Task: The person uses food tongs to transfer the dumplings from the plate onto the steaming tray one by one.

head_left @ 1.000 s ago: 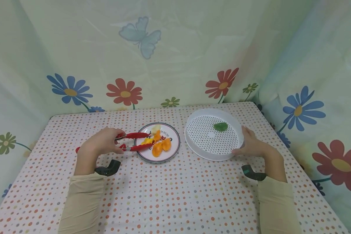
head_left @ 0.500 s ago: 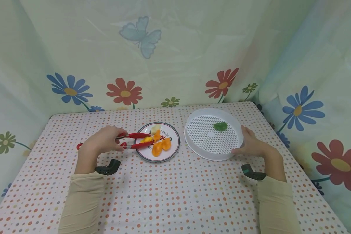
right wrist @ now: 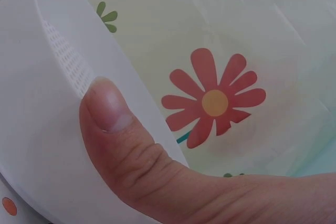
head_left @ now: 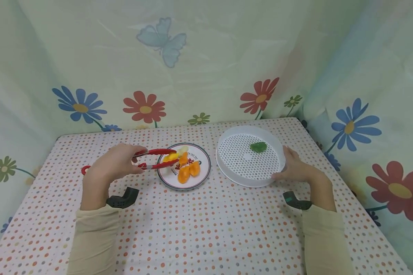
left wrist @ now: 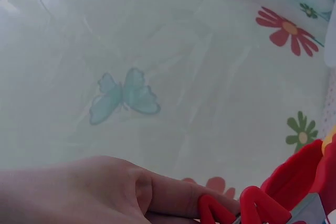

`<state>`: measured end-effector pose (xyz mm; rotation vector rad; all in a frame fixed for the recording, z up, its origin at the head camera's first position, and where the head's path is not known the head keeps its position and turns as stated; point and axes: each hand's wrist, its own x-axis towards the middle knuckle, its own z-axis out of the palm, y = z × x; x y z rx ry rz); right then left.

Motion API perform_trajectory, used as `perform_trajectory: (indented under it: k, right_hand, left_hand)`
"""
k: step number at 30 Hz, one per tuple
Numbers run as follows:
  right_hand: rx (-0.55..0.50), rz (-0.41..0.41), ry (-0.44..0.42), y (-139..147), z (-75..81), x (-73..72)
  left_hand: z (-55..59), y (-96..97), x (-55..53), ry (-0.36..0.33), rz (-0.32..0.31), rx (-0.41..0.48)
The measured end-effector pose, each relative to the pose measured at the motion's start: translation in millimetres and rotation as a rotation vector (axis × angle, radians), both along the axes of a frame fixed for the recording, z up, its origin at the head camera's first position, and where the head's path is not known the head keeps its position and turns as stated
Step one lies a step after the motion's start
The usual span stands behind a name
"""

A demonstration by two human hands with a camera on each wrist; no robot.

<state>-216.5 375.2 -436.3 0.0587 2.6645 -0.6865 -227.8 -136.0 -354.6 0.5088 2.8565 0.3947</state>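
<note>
My left hand grips red-handled tongs whose arms reach over the left side of a round patterned plate. Between the tong tips is a yellow piece of food, whose edge also shows at the right of the left wrist view. Orange pieces and a pale piece lie on the plate. My right hand holds the right wall of a round white perforated tray. In the right wrist view the thumb presses its outer wall. A green piece lies inside.
A dotted cloth covers the table. Behind it and at both sides hang curtains printed with flowers and a butterfly. The plate and tray stand side by side, a small gap apart.
My left hand and the tongs have risen slightly, and the tong arms stand a little closer together about the yellow piece. The right hand and tray stay in place.
</note>
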Motion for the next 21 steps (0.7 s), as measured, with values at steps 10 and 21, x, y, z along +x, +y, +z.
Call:
perform_trajectory:
  k: [10, 21]
  right_hand:
    - [-0.011, -0.006, -0.002, -2, 4.9, 2.5]
    - [0.028, -0.015, -0.003, -4, 6.5, 5.7]
  left_hand:
    - [7.7, 87.5, -3.5, 0.125, -0.228, 0.052]
    - [-33.1, 222.9, -31.0, 0.264, -0.415, -0.003]
